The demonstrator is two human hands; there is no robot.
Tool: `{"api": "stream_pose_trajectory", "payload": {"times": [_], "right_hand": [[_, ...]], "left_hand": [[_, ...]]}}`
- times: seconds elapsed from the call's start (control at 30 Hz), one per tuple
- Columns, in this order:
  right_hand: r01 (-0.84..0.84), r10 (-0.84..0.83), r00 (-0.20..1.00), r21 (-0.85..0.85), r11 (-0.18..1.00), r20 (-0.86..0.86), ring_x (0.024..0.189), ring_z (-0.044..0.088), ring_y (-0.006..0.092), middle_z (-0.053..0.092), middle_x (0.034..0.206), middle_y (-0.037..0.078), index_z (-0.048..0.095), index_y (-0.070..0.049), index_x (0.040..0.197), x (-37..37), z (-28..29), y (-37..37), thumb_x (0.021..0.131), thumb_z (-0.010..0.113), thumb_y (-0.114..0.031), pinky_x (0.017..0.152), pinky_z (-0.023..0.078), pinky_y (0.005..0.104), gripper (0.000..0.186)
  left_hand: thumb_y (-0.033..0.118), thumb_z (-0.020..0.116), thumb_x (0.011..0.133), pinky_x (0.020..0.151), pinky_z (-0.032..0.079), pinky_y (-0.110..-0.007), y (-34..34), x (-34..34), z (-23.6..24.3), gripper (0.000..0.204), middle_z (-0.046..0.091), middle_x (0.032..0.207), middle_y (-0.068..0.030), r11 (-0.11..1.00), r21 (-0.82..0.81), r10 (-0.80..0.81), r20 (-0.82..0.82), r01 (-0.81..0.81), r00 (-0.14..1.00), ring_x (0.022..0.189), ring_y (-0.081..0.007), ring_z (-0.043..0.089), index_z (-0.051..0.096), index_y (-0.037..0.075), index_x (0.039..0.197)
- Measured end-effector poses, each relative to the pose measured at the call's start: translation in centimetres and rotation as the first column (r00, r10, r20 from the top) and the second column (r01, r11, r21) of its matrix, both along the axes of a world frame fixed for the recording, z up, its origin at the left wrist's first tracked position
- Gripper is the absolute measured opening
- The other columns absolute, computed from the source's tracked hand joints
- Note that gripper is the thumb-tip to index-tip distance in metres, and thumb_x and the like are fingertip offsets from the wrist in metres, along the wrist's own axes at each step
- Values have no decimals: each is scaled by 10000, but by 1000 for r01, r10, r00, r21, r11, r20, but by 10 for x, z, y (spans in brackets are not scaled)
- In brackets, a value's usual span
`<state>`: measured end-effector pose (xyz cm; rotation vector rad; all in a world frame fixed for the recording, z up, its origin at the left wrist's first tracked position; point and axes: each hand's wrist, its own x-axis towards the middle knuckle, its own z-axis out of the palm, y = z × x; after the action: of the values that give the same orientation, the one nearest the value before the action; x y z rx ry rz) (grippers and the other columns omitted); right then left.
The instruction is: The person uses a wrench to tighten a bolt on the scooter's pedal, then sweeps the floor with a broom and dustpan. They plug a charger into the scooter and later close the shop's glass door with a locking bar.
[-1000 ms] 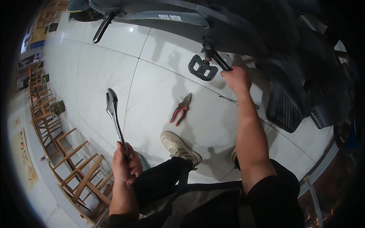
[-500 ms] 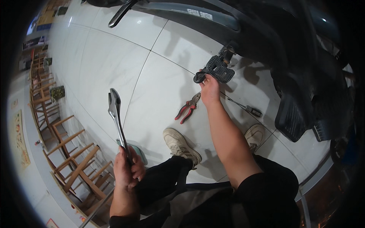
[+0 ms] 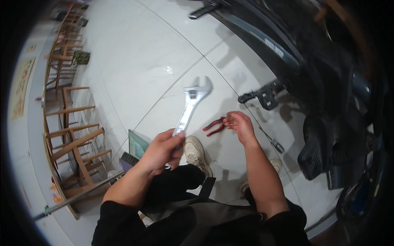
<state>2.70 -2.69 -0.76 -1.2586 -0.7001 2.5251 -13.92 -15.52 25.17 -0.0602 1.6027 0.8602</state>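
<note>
My left hand [image 3: 166,151] grips a silver adjustable wrench [image 3: 193,98], held up over the tiled floor with its jaw pointing away from me. My right hand [image 3: 240,125] is off the pedal, fingers loosely curled and apart, over red-handled pliers [image 3: 212,127]; I cannot tell if it touches them. Beyond it, the black pedal [image 3: 266,98] and its crank arm [image 3: 250,96] hang from the dark electric bike [image 3: 287,61] on the right. A screwdriver [image 3: 277,145] lies on the floor to the right of my right hand.
Wooden chairs [image 3: 80,160] with legs upturned line the left wall, along with a planter [image 3: 81,58]. A green dustpan [image 3: 135,143] and a brush [image 3: 129,160] with a long handle are at my left foot. My shoes [image 3: 196,153] are below me on white tiles.
My left hand has raised the wrench and swung it rightward. My right hand has let go of the pedal crank and drawn back toward the pliers. The view has turned.
</note>
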Motion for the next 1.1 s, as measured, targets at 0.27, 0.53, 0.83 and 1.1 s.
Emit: {"api": "stream_pose_trajectory", "payload": {"times": [0.27, 0.53, 0.83, 1.1], "right_hand": [[-641, 408, 751, 424, 640, 519, 1005, 661, 276, 684, 1047, 148, 626, 5, 1137, 3, 9, -1, 866, 630, -205, 872, 525, 427, 342], [-991, -69, -125, -120, 65, 990, 1078, 582, 288, 608, 1111, 126, 574, -71, 1101, 174, -74, 7, 790, 668, -211, 894, 464, 413, 354], [-888, 96, 369, 320, 331, 925, 924, 623, 408, 620, 1052, 222, 541, -2, 1057, 144, -78, -11, 798, 561, -198, 815, 501, 492, 325], [-728, 173, 571, 397, 559, 803, 886, 639, 406, 677, 892, 203, 586, -16, 1048, 79, -76, -24, 756, 619, -243, 783, 499, 481, 372]], "left_hand": [[261, 554, 1001, 372, 318, -249, 11, -8, -4, 248, 401, 592, 21, 997, 78, 4, 21, -6, 1000, 426, -76, 340, 490, 64, 865], [294, 687, 895, 514, 404, -311, 9, -27, -156, 300, 476, 579, -5, 876, -194, -478, -455, 441, 751, 535, -132, 470, 541, 51, 797], [493, 850, 631, 734, 503, -426, -31, 17, -312, 622, 548, 1040, -132, 713, -439, -641, -723, 547, 256, 968, -317, 584, 597, 21, 949], [323, 838, 658, 892, 459, -422, -23, 34, -317, 749, 549, 1111, -135, 644, -527, -653, -756, 554, 39, 1072, -315, 547, 465, 42, 1244]]}}
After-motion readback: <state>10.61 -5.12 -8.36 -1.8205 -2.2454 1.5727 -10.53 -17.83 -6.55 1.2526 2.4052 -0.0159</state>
